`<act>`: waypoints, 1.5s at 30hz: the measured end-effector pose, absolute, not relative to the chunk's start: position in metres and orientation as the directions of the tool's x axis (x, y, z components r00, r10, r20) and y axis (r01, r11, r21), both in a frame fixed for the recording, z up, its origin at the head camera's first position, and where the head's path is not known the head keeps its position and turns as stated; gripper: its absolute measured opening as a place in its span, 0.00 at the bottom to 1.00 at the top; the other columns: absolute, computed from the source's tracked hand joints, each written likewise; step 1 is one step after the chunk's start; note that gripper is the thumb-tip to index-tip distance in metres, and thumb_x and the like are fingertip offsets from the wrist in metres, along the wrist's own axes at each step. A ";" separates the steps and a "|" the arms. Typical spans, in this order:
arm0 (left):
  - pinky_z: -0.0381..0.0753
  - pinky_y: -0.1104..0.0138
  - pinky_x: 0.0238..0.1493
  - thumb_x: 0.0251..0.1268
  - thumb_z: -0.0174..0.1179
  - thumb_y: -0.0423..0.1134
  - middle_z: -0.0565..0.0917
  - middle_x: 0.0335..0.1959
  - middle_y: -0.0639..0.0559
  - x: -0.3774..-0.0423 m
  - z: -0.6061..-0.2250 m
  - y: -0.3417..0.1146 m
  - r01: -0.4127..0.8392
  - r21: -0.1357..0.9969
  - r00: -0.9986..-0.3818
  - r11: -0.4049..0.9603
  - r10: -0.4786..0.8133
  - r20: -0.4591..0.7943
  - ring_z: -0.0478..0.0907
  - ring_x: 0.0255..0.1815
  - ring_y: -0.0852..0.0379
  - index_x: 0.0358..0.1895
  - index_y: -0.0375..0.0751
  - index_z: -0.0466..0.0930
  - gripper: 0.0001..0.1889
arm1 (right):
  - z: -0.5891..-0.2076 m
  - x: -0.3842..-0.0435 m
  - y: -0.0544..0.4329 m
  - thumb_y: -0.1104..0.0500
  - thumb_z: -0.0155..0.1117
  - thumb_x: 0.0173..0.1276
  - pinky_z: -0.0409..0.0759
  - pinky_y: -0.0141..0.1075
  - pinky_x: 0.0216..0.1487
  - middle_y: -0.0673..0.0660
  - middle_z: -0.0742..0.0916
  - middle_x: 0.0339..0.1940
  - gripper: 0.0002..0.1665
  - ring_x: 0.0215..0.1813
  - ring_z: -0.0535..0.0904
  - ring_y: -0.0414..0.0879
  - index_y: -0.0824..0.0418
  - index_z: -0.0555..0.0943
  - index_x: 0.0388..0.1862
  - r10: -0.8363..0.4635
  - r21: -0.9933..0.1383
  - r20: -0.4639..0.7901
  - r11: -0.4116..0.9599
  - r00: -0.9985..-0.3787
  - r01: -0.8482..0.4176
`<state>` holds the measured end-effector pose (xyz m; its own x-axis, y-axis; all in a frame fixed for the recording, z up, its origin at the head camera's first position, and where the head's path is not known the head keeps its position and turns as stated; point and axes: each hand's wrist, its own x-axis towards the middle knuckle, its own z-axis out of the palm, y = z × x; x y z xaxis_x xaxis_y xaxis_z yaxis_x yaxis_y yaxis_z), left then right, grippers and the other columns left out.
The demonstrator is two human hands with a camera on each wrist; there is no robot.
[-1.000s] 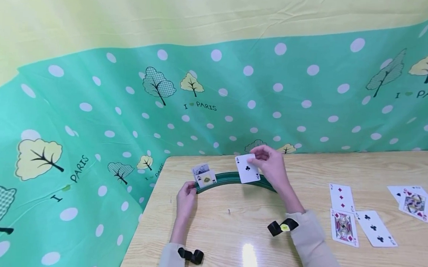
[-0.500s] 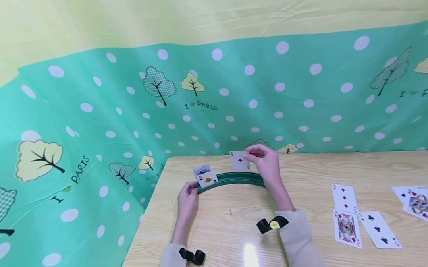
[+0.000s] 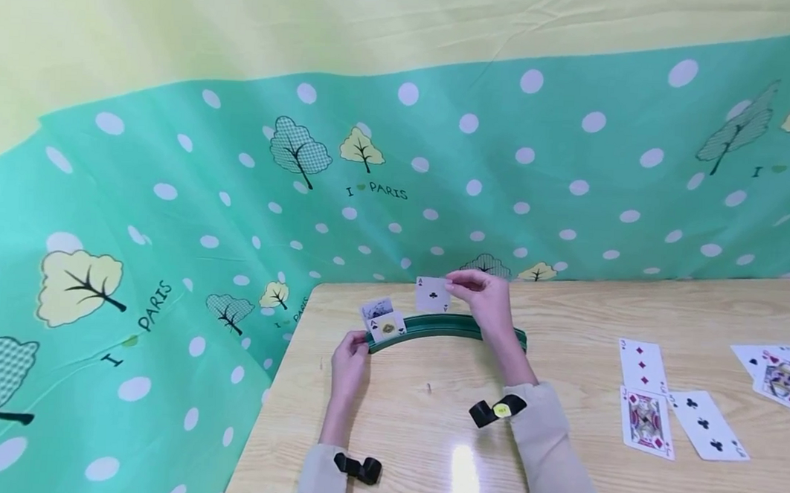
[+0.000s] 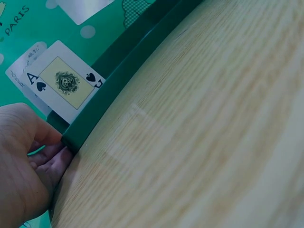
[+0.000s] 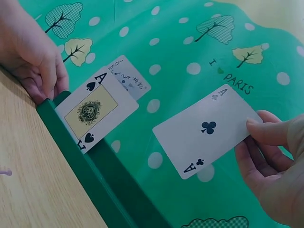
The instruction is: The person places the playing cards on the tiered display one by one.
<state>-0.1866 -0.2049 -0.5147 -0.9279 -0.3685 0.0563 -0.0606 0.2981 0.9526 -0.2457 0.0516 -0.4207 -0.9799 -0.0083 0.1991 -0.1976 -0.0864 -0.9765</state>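
A curved green card holder (image 3: 451, 325) lies at the back of the table. My left hand (image 3: 350, 363) grips its left end, thumb at the corner in the left wrist view. Standing in the holder beside that hand are an ace of spades (image 5: 90, 111) and, behind it, a joker (image 5: 126, 78), partly hidden. My right hand (image 3: 487, 300) pinches an ace of clubs (image 5: 206, 130) by one edge between thumb and fingers. This card is held up above and behind the holder, to the right of the two standing cards, its face toward me.
On the right of the wooden table (image 3: 411, 441) lie a three of diamonds (image 3: 642, 365), a jack of diamonds (image 3: 647, 423) and a clubs card (image 3: 709, 425). Farther right, a face card (image 3: 783, 380) overlaps another card. A green patterned cloth (image 3: 368, 245) hangs behind the table.
My right hand has moved left with the ace of clubs, bringing it back behind the holder and nearer the standing cards. My left hand keeps its grip on the holder's end.
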 end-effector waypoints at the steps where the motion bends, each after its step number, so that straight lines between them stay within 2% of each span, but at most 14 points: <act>1: 0.79 0.53 0.57 0.72 0.52 0.27 0.84 0.51 0.35 -0.187 -0.515 -0.205 -0.061 0.952 -0.926 0.301 -0.372 0.058 0.81 0.54 0.42 0.56 0.28 0.80 0.14 | -0.422 -0.246 0.051 0.67 0.72 0.68 0.82 0.30 0.47 0.61 0.89 0.44 0.11 0.44 0.84 0.46 0.70 0.88 0.48 -0.013 -0.977 0.198 -0.085 -0.980 -0.197; 11: 0.80 0.53 0.57 0.73 0.52 0.27 0.84 0.52 0.35 -0.189 -0.516 -0.205 -0.050 0.957 -0.930 0.287 -0.361 0.060 0.82 0.54 0.42 0.56 0.27 0.80 0.14 | -0.430 -0.251 0.046 0.66 0.71 0.69 0.82 0.30 0.49 0.64 0.89 0.48 0.12 0.47 0.84 0.47 0.70 0.87 0.49 -0.053 -0.980 0.191 -0.062 -0.980 -0.187; 21: 0.79 0.58 0.55 0.72 0.51 0.27 0.84 0.51 0.35 -0.190 -0.514 -0.203 -0.051 0.953 -0.933 0.298 -0.355 0.061 0.82 0.53 0.44 0.56 0.27 0.80 0.14 | -0.437 -0.254 0.039 0.65 0.70 0.71 0.81 0.29 0.49 0.60 0.90 0.49 0.10 0.50 0.84 0.49 0.66 0.89 0.49 -0.084 -0.981 0.192 -0.016 -0.978 -0.191; 26: 0.80 0.57 0.55 0.72 0.51 0.27 0.84 0.52 0.35 -0.190 -0.512 -0.202 -0.044 0.954 -0.933 0.297 -0.354 0.067 0.82 0.53 0.42 0.56 0.27 0.80 0.15 | -0.441 -0.255 0.035 0.66 0.70 0.70 0.82 0.29 0.49 0.62 0.89 0.49 0.09 0.52 0.84 0.52 0.67 0.89 0.48 -0.086 -0.978 0.206 -0.017 -0.975 -0.206; 29: 0.79 0.57 0.55 0.72 0.51 0.26 0.84 0.51 0.34 -0.190 -0.513 -0.201 -0.045 0.953 -0.932 0.299 -0.356 0.068 0.82 0.53 0.42 0.56 0.27 0.80 0.14 | -0.443 -0.255 0.032 0.68 0.70 0.70 0.82 0.31 0.54 0.63 0.89 0.50 0.09 0.61 0.81 0.54 0.69 0.89 0.48 -0.092 -0.980 0.197 -0.026 -0.976 -0.196; 33: 0.80 0.55 0.56 0.72 0.51 0.26 0.84 0.51 0.35 -0.189 -0.514 -0.202 -0.053 0.953 -0.929 0.298 -0.364 0.062 0.82 0.53 0.43 0.56 0.27 0.80 0.14 | -0.446 -0.256 0.028 0.69 0.69 0.70 0.79 0.38 0.63 0.64 0.90 0.50 0.09 0.72 0.74 0.53 0.69 0.88 0.47 -0.101 -0.983 0.183 -0.040 -0.978 -0.179; 35: 0.80 0.54 0.56 0.72 0.51 0.27 0.84 0.51 0.35 -0.188 -0.514 -0.203 -0.058 0.953 -0.929 0.297 -0.367 0.058 0.82 0.53 0.43 0.56 0.28 0.80 0.14 | -0.448 -0.255 0.027 0.69 0.68 0.70 0.78 0.39 0.65 0.63 0.90 0.50 0.09 0.73 0.73 0.51 0.69 0.88 0.47 -0.103 -0.983 0.184 -0.041 -0.978 -0.180; 38: 0.80 0.53 0.56 0.72 0.51 0.26 0.84 0.51 0.35 -0.188 -0.515 -0.203 -0.061 0.952 -0.928 0.299 -0.368 0.056 0.82 0.53 0.42 0.56 0.27 0.80 0.15 | -0.450 -0.255 0.025 0.69 0.69 0.70 0.79 0.37 0.62 0.63 0.90 0.49 0.08 0.73 0.73 0.52 0.69 0.89 0.47 -0.104 -0.982 0.188 -0.044 -0.977 -0.184; 45: 0.80 0.55 0.56 0.72 0.51 0.27 0.84 0.52 0.35 -0.187 -0.514 -0.203 -0.068 0.952 -0.928 0.298 -0.370 0.049 0.81 0.54 0.43 0.57 0.28 0.80 0.15 | -0.454 -0.255 0.024 0.68 0.68 0.71 0.82 0.29 0.52 0.62 0.90 0.49 0.09 0.58 0.83 0.54 0.69 0.89 0.48 -0.108 -0.983 0.183 -0.026 -0.977 -0.181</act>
